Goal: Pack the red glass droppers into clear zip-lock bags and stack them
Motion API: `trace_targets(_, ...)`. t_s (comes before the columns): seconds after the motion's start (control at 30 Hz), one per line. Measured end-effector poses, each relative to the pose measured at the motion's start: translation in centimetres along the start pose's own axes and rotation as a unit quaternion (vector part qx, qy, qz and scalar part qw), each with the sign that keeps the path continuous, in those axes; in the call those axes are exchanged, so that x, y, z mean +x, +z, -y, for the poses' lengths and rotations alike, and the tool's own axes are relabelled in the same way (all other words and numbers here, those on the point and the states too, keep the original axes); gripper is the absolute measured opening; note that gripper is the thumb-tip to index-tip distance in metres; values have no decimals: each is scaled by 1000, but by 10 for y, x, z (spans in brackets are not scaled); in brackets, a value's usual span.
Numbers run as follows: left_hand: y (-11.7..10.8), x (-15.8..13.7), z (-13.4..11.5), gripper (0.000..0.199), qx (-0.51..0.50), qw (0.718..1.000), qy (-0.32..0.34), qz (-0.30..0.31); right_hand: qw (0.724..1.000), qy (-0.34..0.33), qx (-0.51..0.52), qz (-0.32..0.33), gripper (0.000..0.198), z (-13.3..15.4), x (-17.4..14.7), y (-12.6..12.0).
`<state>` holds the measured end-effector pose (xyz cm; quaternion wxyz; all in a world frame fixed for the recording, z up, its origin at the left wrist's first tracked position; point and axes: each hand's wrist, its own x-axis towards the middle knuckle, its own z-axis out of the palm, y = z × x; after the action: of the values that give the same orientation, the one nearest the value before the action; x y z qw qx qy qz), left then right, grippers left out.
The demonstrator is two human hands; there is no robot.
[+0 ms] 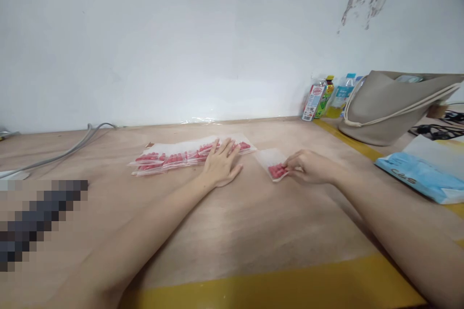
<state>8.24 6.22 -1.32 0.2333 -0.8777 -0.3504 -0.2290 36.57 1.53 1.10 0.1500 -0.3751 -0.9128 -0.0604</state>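
Covering bag row (170, 158), left hand (221, 166) flat; right hand (311, 166) fingers pinch small bag (273, 164).

This is looking like a small packing workshop or back-room workbench rather than a home. A bare plywood table (253, 222) with yellow tape edging (275, 289) is standing against a plain white wall (181, 34) whose paint is peeling at the far right. A row of clear bags of small red parts (170, 158) is lying in the middle. Drink bottles (326, 96), a grey tote bag (391, 106) and cables (61, 154) are sitting along the far edge.
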Motion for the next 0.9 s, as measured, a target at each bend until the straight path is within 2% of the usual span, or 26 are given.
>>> trace_targets(0.1, 16, 17, 2, 58, 27, 998, -22, 47, 996, 82, -34, 16, 21, -28, -10, 6)
trace_targets(0.17, 20, 22, 5, 58, 22, 996, -13, 82, 991, 123, -40, -29, 20, -44, -13, 17)
trace_targets(0.23, 18, 20, 6, 58, 8, 995, 8, 102, 987, 134, -27, -78, 18, -54, -13, 28)
trace_targets(0.3, 10, 12, 4, 57, -12, 993, 26, 111, 984, 132, -17, -120, 19, -53, -12, 36)
trace_targets(0.37, -1, -1, -1, 52, -44, 991, 33, 124, 980, 127, -17, -153, 27, -40, -7, 39)
trace_targets(0.43, -13, -15, -8, 47, -77, 989, 31, 124, 979, 109, -14, -171, 36, -16, 2, 40)
trace_targets(0.53, -28, -36, -18, 45, -112, 987, 13, 116, 985, 22, 5, -173, 39, 28, 18, 43)
trace_targets(0.63, -36, -49, -23, 42, -148, 983, -20, 104, 979, -43, -9, -199, 22, 57, 32, 49)
trace_targets(0.7, -36, -53, -23, 40, -173, 979, -42, 99, 972, -67, -43, -220, 13, 63, 37, 52)
trace_targets(0.77, -34, -52, -21, 38, -194, 975, -55, 91, 967, -86, -79, -227, 13, 61, 40, 53)
trace_targets(0.9, -29, -48, -14, 33, -212, 976, -33, 45, 962, -122, -124, -210, 16, 54, 41, 52)
